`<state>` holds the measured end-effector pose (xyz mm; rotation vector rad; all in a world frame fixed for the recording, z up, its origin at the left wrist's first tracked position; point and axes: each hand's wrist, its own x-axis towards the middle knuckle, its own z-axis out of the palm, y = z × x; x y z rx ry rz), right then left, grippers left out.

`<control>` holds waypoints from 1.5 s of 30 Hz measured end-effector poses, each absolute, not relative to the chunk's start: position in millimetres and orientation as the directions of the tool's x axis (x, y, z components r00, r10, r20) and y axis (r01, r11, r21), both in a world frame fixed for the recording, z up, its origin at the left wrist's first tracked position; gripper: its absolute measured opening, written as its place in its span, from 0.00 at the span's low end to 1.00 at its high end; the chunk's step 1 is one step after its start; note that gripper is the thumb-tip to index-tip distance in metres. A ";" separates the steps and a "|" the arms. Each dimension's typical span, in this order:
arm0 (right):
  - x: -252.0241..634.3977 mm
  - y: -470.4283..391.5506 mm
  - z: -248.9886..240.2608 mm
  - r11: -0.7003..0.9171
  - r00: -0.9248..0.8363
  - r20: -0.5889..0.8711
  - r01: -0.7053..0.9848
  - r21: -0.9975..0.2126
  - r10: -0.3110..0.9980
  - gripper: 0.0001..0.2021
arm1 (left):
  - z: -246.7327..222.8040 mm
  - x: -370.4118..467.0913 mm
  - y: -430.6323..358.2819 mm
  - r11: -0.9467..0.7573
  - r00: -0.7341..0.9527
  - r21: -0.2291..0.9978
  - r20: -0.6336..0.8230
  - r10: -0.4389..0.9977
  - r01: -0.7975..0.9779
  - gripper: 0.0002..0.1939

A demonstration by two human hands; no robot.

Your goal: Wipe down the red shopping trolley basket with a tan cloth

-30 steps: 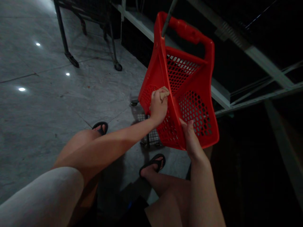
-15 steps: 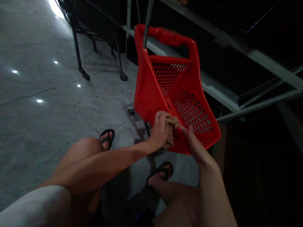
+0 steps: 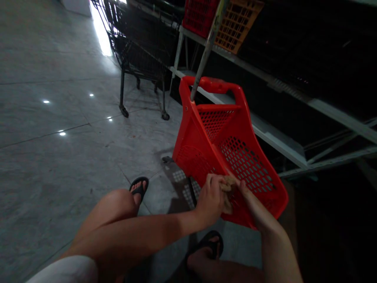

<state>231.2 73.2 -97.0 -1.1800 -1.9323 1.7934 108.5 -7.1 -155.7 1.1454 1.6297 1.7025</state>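
Observation:
A red plastic shopping cart (image 3: 191, 131) with perforated sides stands tilted in the view, right in front of my knees. My left hand (image 3: 210, 200) is closed on a crumpled tan cloth (image 3: 227, 205) and presses it to the cart's near side, just below the rim. My right hand (image 3: 249, 196) grips the rim a little to the right of the cloth, thumb on the inner side; its other fingers are mostly hidden.
A dark wire shopping cart (image 3: 141, 59) stands on the grey tiled floor (image 3: 73, 165) farther back. Behind the red cart runs a metal shelf frame (image 3: 282, 149), bearing a red basket (image 3: 198, 17) and an orange basket (image 3: 235, 25). A grey pole (image 3: 207, 51) rises by the cart's handle.
The camera view has shifted, so the red cart and both hands appear lower and farther right, and the baskets show more. Both hands keep their holds, cloth still against the cart.

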 end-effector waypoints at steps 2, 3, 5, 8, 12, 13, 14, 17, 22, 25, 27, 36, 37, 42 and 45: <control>225.4 72.6 -89.1 -0.107 -0.607 -0.342 0.390 -0.915 0.717 0.37 | -154.3 102.1 -2.9 -0.179 -0.492 0.960 0.265 0.829 0.216 0.11; 223.3 71.6 -85.9 -0.104 -0.594 -0.341 0.396 -0.912 0.729 0.37 | -152.0 91.2 5.1 -0.189 -0.536 0.956 0.284 0.795 0.226 0.11; 221.1 69.1 -82.3 -0.072 -0.588 -0.317 0.401 -0.913 0.744 0.35 | -145.0 58.9 28.1 -0.203 -0.666 0.949 0.313 0.677 0.240 0.12; 222.7 66.2 -83.4 -0.053 -0.611 -0.290 0.375 -0.926 0.736 0.33 | -129.2 0.3 65.8 -0.224 -0.830 0.941 0.329 0.451 0.252 0.13; 227.4 64.8 -87.3 -0.107 -0.605 -0.322 0.364 -0.925 0.728 0.31 | -108.3 -55.5 96.7 -0.227 -0.912 0.933 0.331 0.242 0.279 0.17; 227.8 64.6 -87.4 -0.113 -0.603 -0.325 0.362 -0.925 0.729 0.30 | -106.9 -58.5 98.7 -0.220 -0.915 0.934 0.331 0.230 0.282 0.17; 227.7 64.4 -87.1 -0.115 -0.602 -0.325 0.361 -0.925 0.729 0.30 | -108.2 -55.5 97.9 -0.207 -0.915 0.938 0.326 0.239 0.280 0.17; 224.8 64.4 -84.8 -0.129 -0.593 -0.324 0.348 -0.929 0.737 0.29 | -126.2 -12.0 76.2 -0.116 -0.889 0.962 0.272 0.367 0.246 0.16; 219.8 65.8 -82.8 -0.159 -0.571 -0.322 0.317 -0.935 0.755 0.29 | -163.4 79.5 17.1 -0.107 -0.614 0.954 0.263 0.744 0.279 0.13; 220.6 65.5 -83.6 -0.168 -0.574 -0.324 0.308 -0.936 0.752 0.29 | -163.8 66.7 21.0 -0.125 -0.659 0.970 0.235 0.715 0.210 0.13; 221.8 64.3 -84.4 -0.185 -0.576 -0.331 0.299 -0.936 0.748 0.29 | -158.6 30.0 42.7 -0.073 -0.817 0.991 0.132 0.561 0.110 0.13; 219.4 58.7 -77.9 -0.232 -0.563 -0.355 0.280 -0.932 0.747 0.29 | -163.4 5.1 74.4 0.018 -0.916 0.999 0.030 0.400 0.041 0.14; 219.1 59.2 -77.4 -0.225 -0.561 -0.350 0.281 -0.933 0.750 0.29 | -164.5 24.3 63.1 0.008 -0.888 0.997 0.069 0.455 0.082 0.14; 216.8 62.8 -79.5 -0.204 -0.558 -0.331 0.277 -0.939 0.761 0.28 | -173.8 103.4 -2.3 -0.193 -0.421 0.933 0.313 0.852 0.303 0.18; 212.0 62.3 -78.6 -0.254 -0.597 -0.351 0.243 -0.936 0.721 0.33 | -178.8 116.1 -17.8 -0.230 -0.295 0.939 0.302 0.907 0.254 0.17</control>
